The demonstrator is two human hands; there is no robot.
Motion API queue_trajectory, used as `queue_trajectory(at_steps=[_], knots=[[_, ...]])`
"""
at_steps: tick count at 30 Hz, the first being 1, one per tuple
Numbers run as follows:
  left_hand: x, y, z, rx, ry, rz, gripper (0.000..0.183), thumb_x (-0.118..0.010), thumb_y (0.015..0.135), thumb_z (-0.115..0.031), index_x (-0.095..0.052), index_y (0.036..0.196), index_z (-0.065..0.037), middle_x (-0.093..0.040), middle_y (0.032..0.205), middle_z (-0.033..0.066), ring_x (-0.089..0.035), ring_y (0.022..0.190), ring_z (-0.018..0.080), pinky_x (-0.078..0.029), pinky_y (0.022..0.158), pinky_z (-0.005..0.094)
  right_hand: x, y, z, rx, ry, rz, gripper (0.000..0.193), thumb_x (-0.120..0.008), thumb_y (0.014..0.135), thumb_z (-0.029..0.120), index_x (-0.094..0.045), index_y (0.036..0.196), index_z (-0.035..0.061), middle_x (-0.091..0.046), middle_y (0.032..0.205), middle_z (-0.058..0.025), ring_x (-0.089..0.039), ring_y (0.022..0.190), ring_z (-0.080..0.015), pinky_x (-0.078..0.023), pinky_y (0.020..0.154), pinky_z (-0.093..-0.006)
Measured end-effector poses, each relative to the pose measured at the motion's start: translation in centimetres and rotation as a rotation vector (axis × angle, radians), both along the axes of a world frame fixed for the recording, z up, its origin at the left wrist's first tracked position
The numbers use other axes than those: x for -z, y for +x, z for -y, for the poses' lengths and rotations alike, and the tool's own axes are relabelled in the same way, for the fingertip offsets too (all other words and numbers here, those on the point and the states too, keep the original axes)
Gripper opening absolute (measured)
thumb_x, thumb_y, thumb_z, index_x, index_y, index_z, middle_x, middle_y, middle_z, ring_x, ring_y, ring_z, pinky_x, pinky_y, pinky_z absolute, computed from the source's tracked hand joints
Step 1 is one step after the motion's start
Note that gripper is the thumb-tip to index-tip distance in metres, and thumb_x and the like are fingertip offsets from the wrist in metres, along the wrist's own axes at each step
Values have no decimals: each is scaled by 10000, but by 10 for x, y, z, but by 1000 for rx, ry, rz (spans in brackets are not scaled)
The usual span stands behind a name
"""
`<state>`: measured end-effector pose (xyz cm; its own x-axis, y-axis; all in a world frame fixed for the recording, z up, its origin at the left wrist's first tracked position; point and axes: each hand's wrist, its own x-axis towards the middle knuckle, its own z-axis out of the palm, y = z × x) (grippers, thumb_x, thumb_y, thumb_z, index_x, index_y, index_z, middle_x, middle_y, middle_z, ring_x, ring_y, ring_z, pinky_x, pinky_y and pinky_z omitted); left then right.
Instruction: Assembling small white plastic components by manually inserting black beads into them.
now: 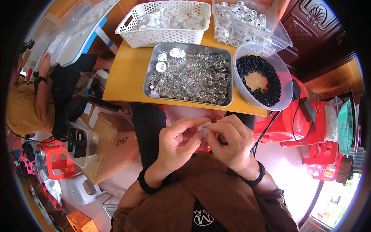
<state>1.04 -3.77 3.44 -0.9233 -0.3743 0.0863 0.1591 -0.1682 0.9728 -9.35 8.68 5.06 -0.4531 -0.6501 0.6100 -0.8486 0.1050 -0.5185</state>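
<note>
Close in front of my chest, the left hand (178,141) and the right hand (233,140) meet over a small translucent white plastic piece (204,127). The thumb and forefinger of each hand pinch it, so both are closed on it. Its exact kind is partly hidden by my fingertips. Beyond them on the yellow table (127,77) lies a metal tray (148,79) filled with small clear and smoky bits. A few white, ring-like pieces (160,67) sit in its far left part. To its right, a clear plastic bowl (287,83) holds many tiny black pieces (270,73) in a ring.
Behind the tray stand a white perforated basket (164,38) and a clear bin (253,36), both with translucent rings; another person's arm (276,9) reaches over the bin. A cardboard box (102,154) stands left, red stools (286,120) right. At far left another person (31,100) sits.
</note>
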Motion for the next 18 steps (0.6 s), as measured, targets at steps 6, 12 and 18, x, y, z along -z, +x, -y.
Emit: queue_trajectory(at_steps=[6, 12, 18], knots=[[0, -2, -5, -202, -74, 9, 250, -545, 831, 117, -615, 1063, 59, -672, 925, 98, -651, 829, 118, -555, 748, 250, 3, -3, -1, -82, 26, -344, 361, -690, 604, 49, -620, 949, -27, -545, 808, -76, -564, 616, -184, -473, 489, -278], [0, 0, -4, -242, -162, 17, 256, -513, 829, 156, -598, 1060, 86, -649, 1032, 149, -632, 895, 136, -522, 788, 245, 5, -3, -3, -85, 68, -547, 395, -686, 629, 90, -636, 996, -50, -543, 862, -77, -550, 636, -152, -462, 483, -256], [2, -4, -3, -234, -19, -22, 225, -575, 832, 122, -616, 1046, 66, -656, 999, 110, -640, 882, 128, -522, 792, 243, 7, 1, -8, -41, 209, -667, 379, -685, 708, 137, -643, 1034, -52, -532, 936, -82, -546, 693, -137, -467, 528, -244]])
